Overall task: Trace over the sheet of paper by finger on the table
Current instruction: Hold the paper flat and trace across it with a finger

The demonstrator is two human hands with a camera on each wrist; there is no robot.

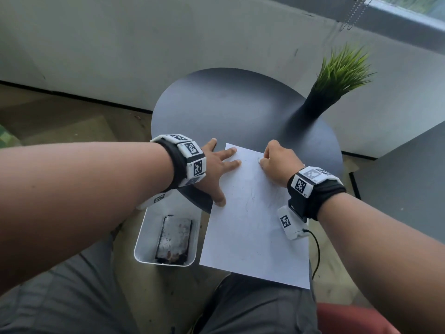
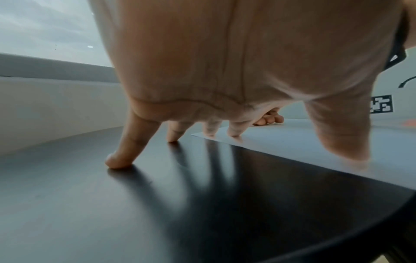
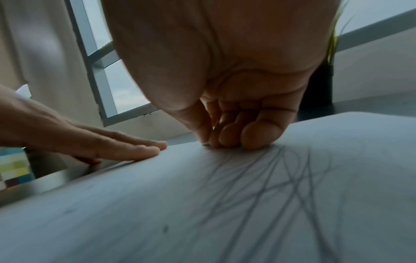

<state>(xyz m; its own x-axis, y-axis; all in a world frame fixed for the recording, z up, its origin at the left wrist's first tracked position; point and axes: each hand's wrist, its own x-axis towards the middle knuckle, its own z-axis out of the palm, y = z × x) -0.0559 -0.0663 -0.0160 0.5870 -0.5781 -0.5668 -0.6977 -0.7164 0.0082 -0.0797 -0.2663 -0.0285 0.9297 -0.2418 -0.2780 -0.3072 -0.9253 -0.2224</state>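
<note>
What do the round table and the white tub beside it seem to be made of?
The table looks like dark, smooth-coated metal or laminate: the left wrist view shows finger reflections on it. The tub looks like matte white plastic or painted metal, with thin walls and rounded corners.

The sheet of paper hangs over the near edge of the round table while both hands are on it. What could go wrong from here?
1. A large part of the sheet of paper overhangs the table; pressing there would probably bend it.
2. The left hand pins only its left edge, so the right hand may drag or turn the sheet while tracing.
3. The potted plant stands behind the right hand; a wide stroke might knock it.
</note>
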